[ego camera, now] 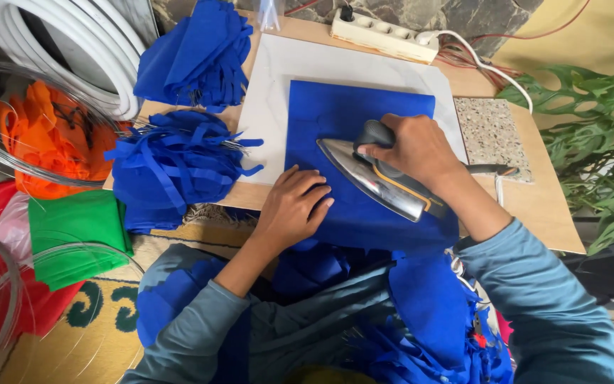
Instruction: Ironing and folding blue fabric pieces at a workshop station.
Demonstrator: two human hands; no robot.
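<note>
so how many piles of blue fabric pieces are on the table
2: one pile at the table's back left, one strip bundle at its front left. More blue pieces lie in the person's lap, partly hidden.

Blue cloth on white board; silver iron, black handle; speckled grey slab; green fabric; orange fabric.

A blue fabric sheet lies flat on a white board, its near edge hanging over the front of the desk. A metal iron with a dark handle rests soleplate down on it, tip pointing toward the far left.
</note>
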